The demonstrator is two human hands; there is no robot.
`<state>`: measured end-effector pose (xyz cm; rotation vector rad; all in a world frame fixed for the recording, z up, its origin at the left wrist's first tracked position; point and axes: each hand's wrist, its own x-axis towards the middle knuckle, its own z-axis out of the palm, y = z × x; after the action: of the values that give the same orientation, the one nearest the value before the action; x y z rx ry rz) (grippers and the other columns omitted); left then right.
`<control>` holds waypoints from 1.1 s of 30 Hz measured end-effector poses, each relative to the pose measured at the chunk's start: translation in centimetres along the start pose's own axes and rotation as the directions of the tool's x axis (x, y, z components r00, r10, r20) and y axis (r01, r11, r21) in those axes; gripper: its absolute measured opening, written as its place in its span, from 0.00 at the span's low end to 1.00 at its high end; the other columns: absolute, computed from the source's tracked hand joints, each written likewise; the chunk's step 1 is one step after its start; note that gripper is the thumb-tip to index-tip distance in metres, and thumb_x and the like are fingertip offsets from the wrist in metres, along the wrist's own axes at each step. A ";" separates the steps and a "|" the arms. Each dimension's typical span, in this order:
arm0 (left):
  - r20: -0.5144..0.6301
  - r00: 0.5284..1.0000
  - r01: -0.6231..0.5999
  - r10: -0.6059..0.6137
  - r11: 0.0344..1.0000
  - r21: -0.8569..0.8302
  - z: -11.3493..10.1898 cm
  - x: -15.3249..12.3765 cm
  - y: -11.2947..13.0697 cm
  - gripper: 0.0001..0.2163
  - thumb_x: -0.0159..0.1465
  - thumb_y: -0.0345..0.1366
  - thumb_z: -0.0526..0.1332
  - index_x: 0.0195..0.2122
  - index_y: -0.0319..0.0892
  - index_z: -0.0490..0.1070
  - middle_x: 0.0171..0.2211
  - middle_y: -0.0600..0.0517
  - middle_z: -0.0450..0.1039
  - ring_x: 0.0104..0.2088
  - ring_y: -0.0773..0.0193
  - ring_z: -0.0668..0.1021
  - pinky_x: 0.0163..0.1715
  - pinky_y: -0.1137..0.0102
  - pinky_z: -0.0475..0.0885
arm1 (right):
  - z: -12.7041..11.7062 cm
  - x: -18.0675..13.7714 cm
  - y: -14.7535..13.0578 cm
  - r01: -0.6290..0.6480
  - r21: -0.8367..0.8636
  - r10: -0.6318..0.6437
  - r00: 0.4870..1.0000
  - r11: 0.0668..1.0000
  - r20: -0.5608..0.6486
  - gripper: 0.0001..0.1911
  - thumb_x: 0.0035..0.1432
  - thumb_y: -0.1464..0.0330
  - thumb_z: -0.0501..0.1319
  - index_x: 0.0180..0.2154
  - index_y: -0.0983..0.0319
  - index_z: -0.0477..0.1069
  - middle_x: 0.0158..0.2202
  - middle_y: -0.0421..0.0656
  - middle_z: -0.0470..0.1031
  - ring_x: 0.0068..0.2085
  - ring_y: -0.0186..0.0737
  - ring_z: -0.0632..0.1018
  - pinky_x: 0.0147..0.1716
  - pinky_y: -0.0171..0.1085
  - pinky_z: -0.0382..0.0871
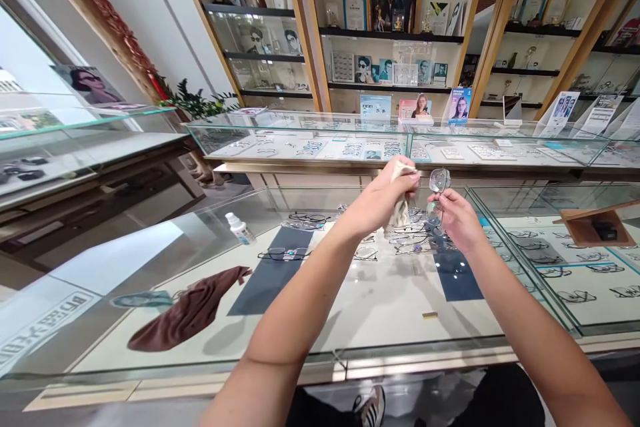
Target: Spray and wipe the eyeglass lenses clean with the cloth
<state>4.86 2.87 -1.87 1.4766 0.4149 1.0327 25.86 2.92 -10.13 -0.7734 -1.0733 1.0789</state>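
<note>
Both my arms reach out over a glass display counter (350, 353). My right hand (457, 217) pinches a pair of clear-lensed glasses (437, 195), held upright above the glass. My left hand (385, 199) is closed on a pale cleaning cloth (401, 203), which hangs down just left of the glasses. Cloth and glasses are close together; I cannot tell whether they touch. Several more frames (310, 218) lie in rows inside the counter below my hands.
A brown cloth (187, 310) lies crumpled on the counter top at the left, with a small white spray bottle (240, 228) beyond it. A wooden stand (595, 225) sits at the right. Another glass counter (400, 140) and wall shelves (390, 37) stand behind.
</note>
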 end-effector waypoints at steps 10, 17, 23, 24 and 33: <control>-0.147 0.988 0.012 -0.047 0.972 -0.233 -2.1 0.6 0.3 0.11 0.57 0.34 0.61 0.41 0.41 0.66 0.37 0.49 0.77 0.39 0.60 0.80 0.38 0.66 0.74 | 7.9 0.1 -7.0 0.176 -0.048 -0.165 0.970 0.983 0.180 0.13 0.60 0.55 0.69 0.36 0.54 0.72 0.41 0.40 0.81 0.47 0.43 0.81 0.47 0.44 0.78; -0.228 0.960 0.076 -0.163 0.935 -0.347 -1.4 0.8 0.3 0.08 0.55 0.30 0.62 0.37 0.41 0.69 0.32 0.52 0.78 0.35 0.62 0.81 0.37 0.69 0.76 | 9.3 -1.0 -5.2 0.263 -0.101 -0.240 0.952 0.960 0.191 0.11 0.59 0.57 0.72 0.34 0.54 0.74 0.37 0.39 0.81 0.46 0.42 0.80 0.53 0.45 0.74; -0.241 0.955 0.096 -0.173 0.949 -0.302 -1.7 0.8 -0.1 0.08 0.58 0.33 0.62 0.39 0.41 0.69 0.30 0.54 0.74 0.32 0.64 0.79 0.35 0.69 0.76 | 9.2 -1.3 -5.8 0.316 -0.175 -0.279 0.938 0.933 0.205 0.12 0.60 0.56 0.71 0.34 0.55 0.74 0.37 0.39 0.80 0.44 0.41 0.80 0.51 0.44 0.75; -0.241 0.954 0.101 -0.178 0.949 -0.300 -1.7 0.8 -0.1 0.08 0.58 0.34 0.62 0.39 0.41 0.69 0.30 0.54 0.74 0.32 0.63 0.79 0.37 0.68 0.77 | 9.3 -1.3 -5.8 0.305 -0.184 -0.265 0.940 0.934 0.214 0.13 0.60 0.55 0.72 0.34 0.55 0.74 0.36 0.39 0.80 0.44 0.41 0.80 0.51 0.44 0.75; -0.235 0.965 0.040 -0.112 0.956 -0.290 -1.8 0.5 0.3 0.13 0.52 0.32 0.60 0.40 0.44 0.66 0.35 0.52 0.75 0.41 0.57 0.82 0.44 0.62 0.77 | 9.5 -0.4 -4.5 0.253 -0.195 -0.215 0.957 0.948 0.198 0.15 0.58 0.55 0.73 0.33 0.57 0.75 0.35 0.39 0.80 0.40 0.39 0.79 0.47 0.42 0.74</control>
<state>3.61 4.25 -1.61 1.0713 0.4776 1.1681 18.22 1.11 -3.20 -0.7114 -1.4141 0.8443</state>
